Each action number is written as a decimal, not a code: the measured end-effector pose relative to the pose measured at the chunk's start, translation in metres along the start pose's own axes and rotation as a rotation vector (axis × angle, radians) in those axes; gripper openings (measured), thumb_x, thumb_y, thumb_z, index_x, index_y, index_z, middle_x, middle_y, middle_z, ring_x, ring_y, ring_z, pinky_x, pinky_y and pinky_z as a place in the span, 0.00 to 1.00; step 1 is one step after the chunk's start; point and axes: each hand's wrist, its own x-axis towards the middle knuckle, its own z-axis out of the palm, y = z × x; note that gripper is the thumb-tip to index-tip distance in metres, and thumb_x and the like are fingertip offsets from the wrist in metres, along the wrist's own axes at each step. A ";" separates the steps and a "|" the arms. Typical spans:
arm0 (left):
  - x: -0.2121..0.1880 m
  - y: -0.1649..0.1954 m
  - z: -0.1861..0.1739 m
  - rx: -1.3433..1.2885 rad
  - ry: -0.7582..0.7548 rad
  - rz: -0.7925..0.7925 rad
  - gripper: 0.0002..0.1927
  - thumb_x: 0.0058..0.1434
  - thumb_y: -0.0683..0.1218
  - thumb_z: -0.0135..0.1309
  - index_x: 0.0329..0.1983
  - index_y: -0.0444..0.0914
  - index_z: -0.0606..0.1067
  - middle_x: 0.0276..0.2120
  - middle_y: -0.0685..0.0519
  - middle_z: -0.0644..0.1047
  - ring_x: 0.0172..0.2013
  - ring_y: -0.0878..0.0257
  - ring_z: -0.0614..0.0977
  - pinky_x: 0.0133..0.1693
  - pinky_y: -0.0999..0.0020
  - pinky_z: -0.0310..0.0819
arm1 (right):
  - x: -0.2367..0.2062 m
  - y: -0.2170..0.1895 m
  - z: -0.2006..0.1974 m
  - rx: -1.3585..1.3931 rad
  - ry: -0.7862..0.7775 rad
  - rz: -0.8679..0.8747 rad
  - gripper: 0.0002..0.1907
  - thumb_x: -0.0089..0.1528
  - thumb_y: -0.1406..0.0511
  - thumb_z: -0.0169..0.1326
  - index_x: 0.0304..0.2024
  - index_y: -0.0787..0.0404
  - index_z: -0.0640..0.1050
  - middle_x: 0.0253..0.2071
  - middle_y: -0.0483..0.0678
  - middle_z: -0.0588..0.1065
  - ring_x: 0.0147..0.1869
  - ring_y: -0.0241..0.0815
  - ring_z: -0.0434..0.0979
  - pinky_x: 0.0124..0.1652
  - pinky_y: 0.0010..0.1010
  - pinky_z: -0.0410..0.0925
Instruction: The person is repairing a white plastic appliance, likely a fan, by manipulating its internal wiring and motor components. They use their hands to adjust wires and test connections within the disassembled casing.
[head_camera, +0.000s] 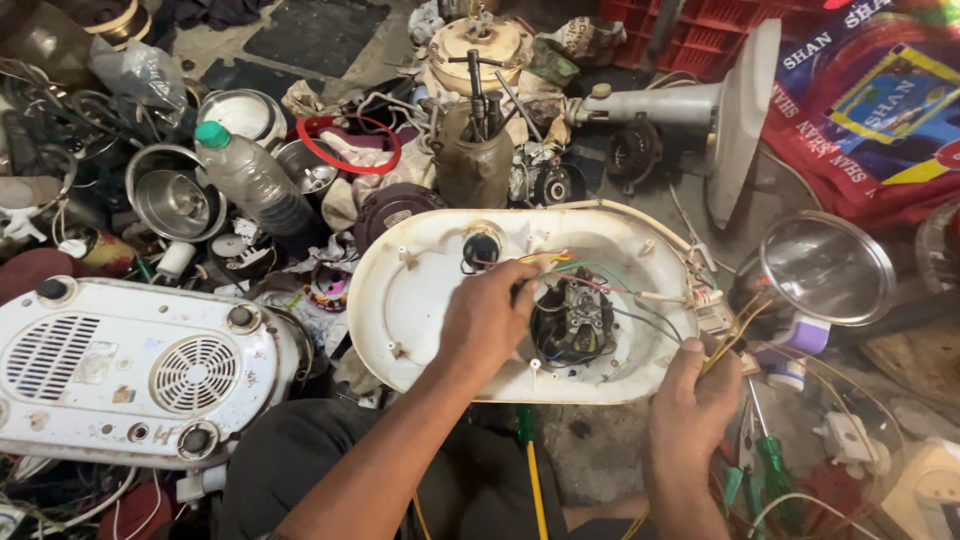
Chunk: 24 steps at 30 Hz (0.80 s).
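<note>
Cluttered floor — hands (590, 350) inside housing (420, 290).

A cluttered appliance repair workshop is seen: an opened white housing (520, 300) with bared wiring under the fingers (515, 285), screwdrivers (772, 470) just beside them, dismantled parts beyond.

We count two hands: our left hand (487, 318) and our right hand (692, 400). One opened cream oval casing (420, 300) lies at the centre, with one motor (573, 322) inside it. At nine o'clock sits one white vented base (120, 370). At eleven o'clock stands one plastic bottle (250, 180) with a green cap, and beside it one red ring (345, 145). At four o'clock we see one green-handled screwdriver (775, 470). At three o'clock rests one shiny steel bowl (825, 265). At one o'clock lies one grey stand (700, 110).
</note>
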 end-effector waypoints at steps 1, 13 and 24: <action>0.001 0.001 -0.004 0.029 0.005 -0.006 0.08 0.60 0.48 0.59 0.41 0.42 0.80 0.29 0.41 0.82 0.33 0.42 0.83 0.36 0.51 0.75 | -0.001 0.000 0.000 -0.016 0.008 0.004 0.11 0.74 0.65 0.47 0.49 0.70 0.71 0.39 0.51 0.71 0.42 0.38 0.67 0.43 0.33 0.64; -0.057 0.024 -0.036 0.039 -0.079 0.159 0.09 0.66 0.43 0.53 0.48 0.39 0.75 0.39 0.47 0.79 0.43 0.49 0.81 0.44 0.55 0.74 | -0.022 -0.025 0.005 0.538 -0.025 0.288 0.14 0.70 0.63 0.47 0.54 0.65 0.71 0.43 0.44 0.75 0.43 0.30 0.73 0.41 0.23 0.68; -0.055 0.021 -0.043 0.120 -0.350 0.427 0.26 0.58 0.53 0.62 0.56 0.35 0.76 0.56 0.46 0.77 0.56 0.46 0.75 0.56 0.53 0.68 | -0.028 -0.041 0.011 0.560 -0.191 0.430 0.13 0.69 0.60 0.51 0.53 0.58 0.70 0.27 0.38 0.67 0.23 0.26 0.60 0.21 0.20 0.55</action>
